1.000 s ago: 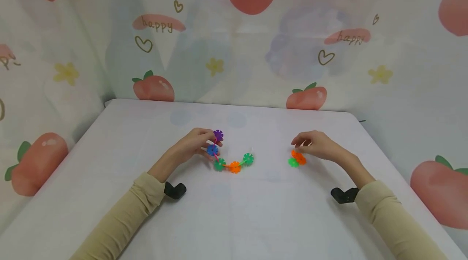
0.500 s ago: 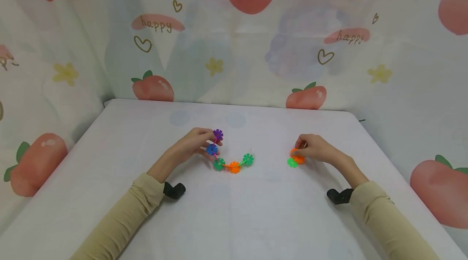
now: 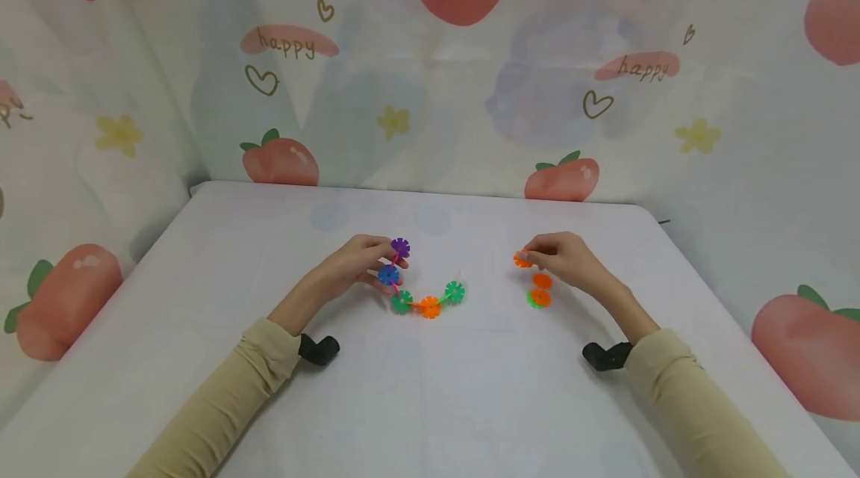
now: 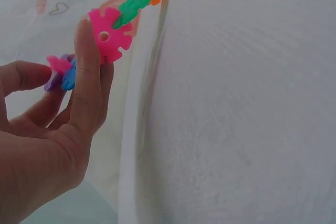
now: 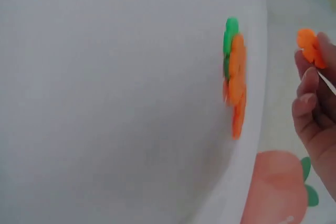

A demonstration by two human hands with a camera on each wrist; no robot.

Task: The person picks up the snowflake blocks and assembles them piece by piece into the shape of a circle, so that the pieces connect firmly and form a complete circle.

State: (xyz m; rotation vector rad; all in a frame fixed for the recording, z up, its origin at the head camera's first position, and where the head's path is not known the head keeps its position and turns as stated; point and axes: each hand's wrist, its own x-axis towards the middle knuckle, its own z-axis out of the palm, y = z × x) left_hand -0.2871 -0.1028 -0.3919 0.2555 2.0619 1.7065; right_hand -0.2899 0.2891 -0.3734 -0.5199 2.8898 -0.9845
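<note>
My left hand (image 3: 359, 263) holds one end of a chain of notched plastic discs, thumb and fingers pinching near the purple disc (image 3: 400, 247). From there the chain curves through a blue disc (image 3: 389, 274), a green disc (image 3: 402, 302) and an orange disc (image 3: 431, 307) to another green disc (image 3: 455, 292). Pink discs link the upper part; one pink disc (image 4: 111, 35) faces the left wrist view. My right hand (image 3: 563, 258) pinches a single orange disc (image 3: 522, 259), raised off the table in the right wrist view. Below it lie loose orange discs (image 3: 541, 281), one overlapping a bright green disc (image 5: 230, 34).
A white-covered table (image 3: 430, 403) spreads under both arms. Behind it hangs a patterned cloth backdrop (image 3: 457, 104) with strawberries and lettering. A black wrist-camera mount sits at each cuff, the left one (image 3: 319, 350) and the right one (image 3: 606, 356).
My right hand has reached down to the loose discs, taken an orange one and lifted it up and leftward. The remaining orange discs have shifted apart. My left hand and the chain stay nearly still.
</note>
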